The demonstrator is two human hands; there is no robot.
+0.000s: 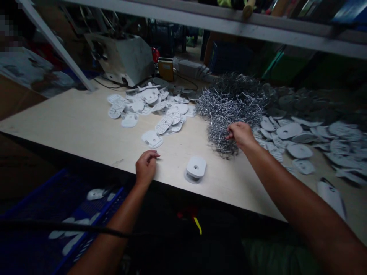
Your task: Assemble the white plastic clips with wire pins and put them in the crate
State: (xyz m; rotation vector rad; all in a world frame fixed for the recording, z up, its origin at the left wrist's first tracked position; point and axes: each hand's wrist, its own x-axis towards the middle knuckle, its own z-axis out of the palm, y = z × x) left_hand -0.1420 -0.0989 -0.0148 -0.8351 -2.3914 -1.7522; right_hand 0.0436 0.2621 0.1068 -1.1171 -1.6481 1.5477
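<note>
My right hand reaches into a large heap of thin metal wire pieces on the light wooden table, its fingers pinched among the wires at the heap's near edge. My left hand rests near the table's front edge with its fingers curled in; whether anything is inside is hidden. A small white square plastic part with a centre hole sits on the table between my hands. One white oval plastic piece lies just beyond my left hand.
A scatter of white oval plastic pieces covers the table's middle back, and more grey-white ones spread at the right. A grey machine stands at the back. A blue crate with white parts sits below the table at left.
</note>
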